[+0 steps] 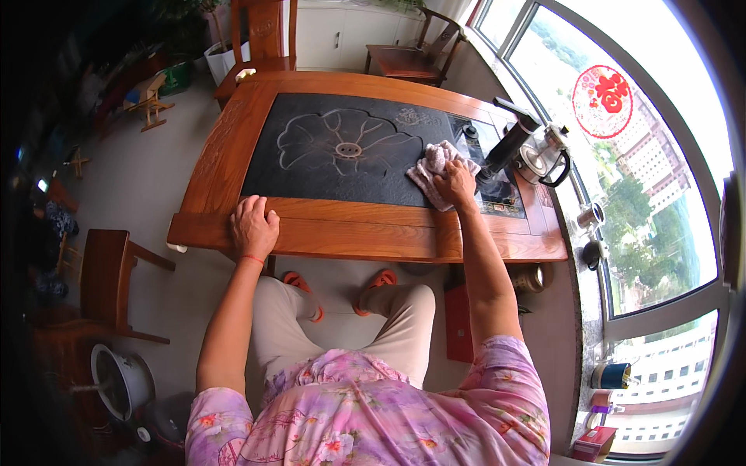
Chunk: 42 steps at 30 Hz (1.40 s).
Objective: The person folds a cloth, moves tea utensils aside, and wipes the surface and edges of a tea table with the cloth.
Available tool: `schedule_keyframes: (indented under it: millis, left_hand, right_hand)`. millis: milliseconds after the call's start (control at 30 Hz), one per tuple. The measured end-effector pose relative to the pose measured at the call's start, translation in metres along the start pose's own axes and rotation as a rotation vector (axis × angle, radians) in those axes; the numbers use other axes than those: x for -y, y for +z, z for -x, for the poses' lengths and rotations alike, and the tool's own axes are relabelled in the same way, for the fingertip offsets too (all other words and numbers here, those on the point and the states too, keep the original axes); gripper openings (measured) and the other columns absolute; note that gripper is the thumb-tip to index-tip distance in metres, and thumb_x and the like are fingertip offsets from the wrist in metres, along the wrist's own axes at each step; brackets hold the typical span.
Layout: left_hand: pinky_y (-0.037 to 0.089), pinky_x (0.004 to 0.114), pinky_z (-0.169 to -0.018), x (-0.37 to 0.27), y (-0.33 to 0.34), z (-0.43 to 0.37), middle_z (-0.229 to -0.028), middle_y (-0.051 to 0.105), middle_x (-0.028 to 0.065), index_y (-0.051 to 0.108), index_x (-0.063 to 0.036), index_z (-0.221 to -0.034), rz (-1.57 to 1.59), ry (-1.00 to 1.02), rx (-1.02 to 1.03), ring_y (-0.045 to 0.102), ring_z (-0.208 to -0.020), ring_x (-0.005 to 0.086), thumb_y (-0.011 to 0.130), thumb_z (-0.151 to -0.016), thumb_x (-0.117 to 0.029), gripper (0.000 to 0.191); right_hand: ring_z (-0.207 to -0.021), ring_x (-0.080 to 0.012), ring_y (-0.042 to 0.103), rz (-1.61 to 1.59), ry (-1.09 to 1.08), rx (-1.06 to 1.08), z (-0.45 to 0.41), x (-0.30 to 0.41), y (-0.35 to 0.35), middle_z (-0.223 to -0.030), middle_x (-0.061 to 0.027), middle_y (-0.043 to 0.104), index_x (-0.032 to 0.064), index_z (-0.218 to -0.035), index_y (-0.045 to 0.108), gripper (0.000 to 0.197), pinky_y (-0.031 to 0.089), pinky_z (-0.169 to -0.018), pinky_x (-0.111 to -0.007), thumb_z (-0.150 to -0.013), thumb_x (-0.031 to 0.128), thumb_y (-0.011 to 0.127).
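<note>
My right hand (pixel 457 182) grips a crumpled, pale pinkish cloth (pixel 436 166) and presses it on the right part of a black stone tea tray (pixel 326 183). A flower is carved into this tray, which is set into a wooden tea table (pixel 361 226). At the table's near left, my left hand (pixel 254 226) rests on the wooden border with nothing in it. Just right of the cloth, a black water dispenser (pixel 513 143) rises from a glossy panel. Beside it stands a glass kettle (pixel 539 157) with a black handle.
A wooden chair (pixel 105 279) stands at the left, and two more chairs are beyond the table's far edge. Cups (pixel 591 215) and boxes line the window sill at the right. A red box (pixel 457 323) sits under the table. At lower left is a white bucket (pixel 125 381).
</note>
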<state>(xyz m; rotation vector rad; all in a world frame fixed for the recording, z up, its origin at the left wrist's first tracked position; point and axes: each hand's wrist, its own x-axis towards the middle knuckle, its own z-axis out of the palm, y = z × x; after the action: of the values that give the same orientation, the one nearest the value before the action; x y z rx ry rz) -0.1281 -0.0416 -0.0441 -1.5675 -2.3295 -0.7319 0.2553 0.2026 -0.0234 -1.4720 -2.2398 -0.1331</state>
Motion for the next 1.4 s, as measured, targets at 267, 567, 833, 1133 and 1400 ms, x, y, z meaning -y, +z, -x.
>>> schedule_keyframes:
  millis: [267, 567, 833, 1133, 1400]
  left_hand:
    - [0.038, 0.044, -0.093, 0.003, -0.001, 0.001, -0.117, 0.055, 0.0065, 0.061, -0.0075, -0.107, -0.007, 0.001, -0.026, 0.047, -0.115, 0.0257, 0.058, -0.080, -0.025, 0.033]
    - [0.039, 0.044, -0.092, 0.004, -0.003, 0.004, -0.113, 0.056, 0.0074, 0.061, -0.0060, -0.104, 0.052, 0.036, -0.102, 0.049, -0.112, 0.0268, 0.057, -0.079, -0.022, 0.030]
    - [0.039, 0.044, -0.091, 0.001, -0.009, 0.001, -0.105, 0.055, 0.0066, 0.060, -0.0064, -0.098, 0.088, 0.011, -0.079, 0.049, -0.110, 0.0258, 0.058, -0.078, -0.021, 0.025]
    - [0.038, 0.044, -0.093, 0.009, -0.001, 0.002, -0.117, 0.057, 0.0081, 0.062, -0.0062, -0.106, 0.076, 0.001, -0.050, 0.049, -0.114, 0.0265, 0.059, -0.078, -0.022, 0.033]
    - [0.038, 0.043, -0.092, 0.003, 0.001, 0.001, -0.116, 0.057, 0.0068, 0.063, -0.0068, -0.104, 0.054, 0.018, -0.078, 0.049, -0.113, 0.0247, 0.059, -0.077, -0.023, 0.032]
  right_hand:
    - [-0.104, -0.0279, 0.054, -0.317, -0.217, 0.105, 0.059, 0.071, -0.017, -0.110, -0.0072, 0.060, 0.0096, -0.108, 0.062, 0.047, 0.040, -0.085, -0.044, -0.063, 0.022, 0.067]
    - [-0.119, -0.0271, 0.047, -0.232, -0.269, 0.187, 0.071, 0.096, -0.026, -0.129, -0.0105, 0.051, 0.0062, -0.119, 0.054, 0.052, 0.035, -0.098, -0.043, -0.068, 0.018, 0.062]
    - [-0.091, -0.0356, 0.062, -0.176, 0.083, 0.136, 0.026, 0.138, 0.007, -0.098, -0.0166, 0.065, 0.0112, -0.103, 0.061, 0.030, 0.049, -0.080, -0.043, -0.075, 0.022, 0.059]
    - [-0.111, -0.0253, 0.055, -0.218, -0.392, 0.124, 0.075, 0.231, 0.001, -0.118, -0.0111, 0.059, 0.0066, -0.113, 0.055, 0.047, 0.042, -0.094, -0.039, -0.070, 0.021, 0.066]
    - [-0.083, -0.0325, 0.065, 0.077, 0.168, 0.076, 0.022, 0.090, -0.009, -0.085, -0.0171, 0.067, 0.0040, -0.086, 0.062, 0.031, 0.046, -0.079, -0.044, -0.080, 0.034, 0.057]
